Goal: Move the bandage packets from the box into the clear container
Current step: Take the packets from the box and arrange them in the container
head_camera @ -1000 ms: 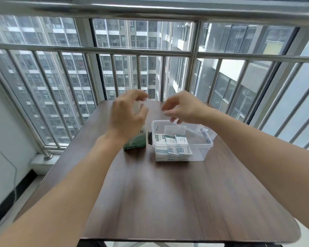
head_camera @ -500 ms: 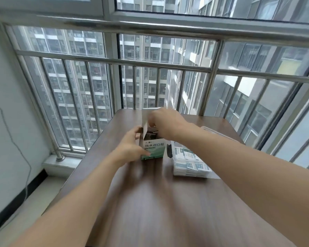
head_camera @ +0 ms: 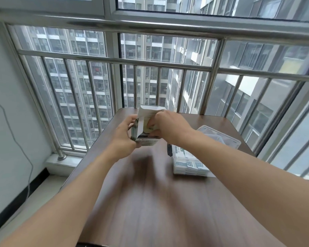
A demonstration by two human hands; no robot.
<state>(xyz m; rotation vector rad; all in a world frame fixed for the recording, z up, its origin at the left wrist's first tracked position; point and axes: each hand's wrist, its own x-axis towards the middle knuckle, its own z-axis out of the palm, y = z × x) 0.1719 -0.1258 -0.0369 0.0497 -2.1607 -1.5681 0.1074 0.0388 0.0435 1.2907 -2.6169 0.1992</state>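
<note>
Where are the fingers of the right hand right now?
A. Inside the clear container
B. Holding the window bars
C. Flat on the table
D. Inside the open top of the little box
D: the right hand reaches into the open top of the box, which the left hand holds by its side.

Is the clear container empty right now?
No, the clear container already holds stacked bandage packets behind its near wall.

White-and-green box (head_camera: pixel 146 138), clear container (head_camera: pixel 219 139), dark brown wood-grain table (head_camera: pixel 150 202)
</note>
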